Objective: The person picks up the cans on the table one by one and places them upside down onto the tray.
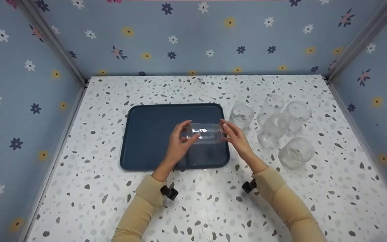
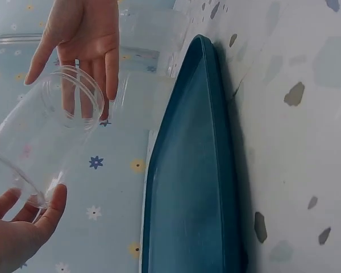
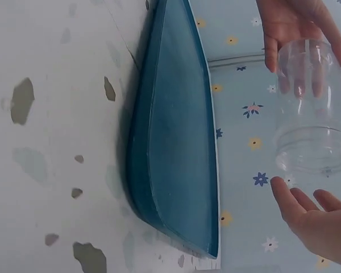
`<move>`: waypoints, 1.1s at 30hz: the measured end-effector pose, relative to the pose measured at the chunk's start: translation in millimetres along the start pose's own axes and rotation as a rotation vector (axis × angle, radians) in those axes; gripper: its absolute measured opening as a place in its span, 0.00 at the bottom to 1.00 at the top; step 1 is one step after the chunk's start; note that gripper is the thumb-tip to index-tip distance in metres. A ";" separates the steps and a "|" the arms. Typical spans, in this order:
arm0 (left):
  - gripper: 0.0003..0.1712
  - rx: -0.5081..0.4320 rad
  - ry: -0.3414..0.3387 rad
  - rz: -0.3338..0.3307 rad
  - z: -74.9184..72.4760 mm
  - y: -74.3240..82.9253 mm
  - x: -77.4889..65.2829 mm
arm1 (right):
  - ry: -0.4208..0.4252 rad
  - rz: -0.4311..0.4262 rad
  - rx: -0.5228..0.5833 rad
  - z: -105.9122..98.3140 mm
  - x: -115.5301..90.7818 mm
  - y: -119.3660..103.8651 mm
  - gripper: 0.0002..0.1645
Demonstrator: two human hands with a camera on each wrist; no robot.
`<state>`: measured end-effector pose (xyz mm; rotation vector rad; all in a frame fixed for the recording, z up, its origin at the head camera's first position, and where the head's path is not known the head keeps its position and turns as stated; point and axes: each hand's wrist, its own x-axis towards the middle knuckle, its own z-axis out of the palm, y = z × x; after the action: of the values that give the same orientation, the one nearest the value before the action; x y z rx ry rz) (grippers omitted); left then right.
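Note:
A clear, empty jar [image 1: 205, 132] lies sideways in the air over the right half of the dark blue tray [image 1: 149, 137]. My left hand [image 1: 179, 143] grips its closed end, thumb on the near side and fingers round the far side. At the threaded mouth is my right hand [image 1: 238, 138], its fingers spread and relaxed. In the right wrist view a small gap shows between the right hand [image 3: 318, 224] and the jar's rim [image 3: 312, 165]. The left wrist view shows the left fingers curled on the jar [image 2: 45, 136].
Several more clear jars stand to the right of the tray, among them a short one [image 1: 242, 116] close to its edge and another [image 1: 296, 153] nearer the front. Flowered panels [image 1: 193, 37] wall in the speckled white table [image 1: 96, 208] at the back and sides.

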<state>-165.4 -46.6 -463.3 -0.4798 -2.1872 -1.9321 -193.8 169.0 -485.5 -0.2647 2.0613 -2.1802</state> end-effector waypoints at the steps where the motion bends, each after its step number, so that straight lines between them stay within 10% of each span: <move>1: 0.28 0.013 0.004 0.002 -1.6 -4.4 1.1 | 0.006 0.002 -0.013 -1.6 1.5 -1.3 0.27; 9: 0.29 0.187 0.053 0.023 -17.0 -36.1 8.2 | 0.071 -0.044 -0.229 -15.5 15.4 -12.3 0.24; 23: 0.31 0.387 0.011 -0.093 -38.0 -29.0 22.5 | 0.154 -0.223 -0.835 -31.3 38.2 -22.6 0.28; 33: 0.34 0.529 -0.015 -0.167 -52.1 -26.0 32.3 | 0.187 -0.110 -1.095 -35.3 52.6 -24.2 0.33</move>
<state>-208.7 -96.8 -469.1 -0.2279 -2.6816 -1.3221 -252.1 193.6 -461.2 -0.2649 3.1854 -0.8962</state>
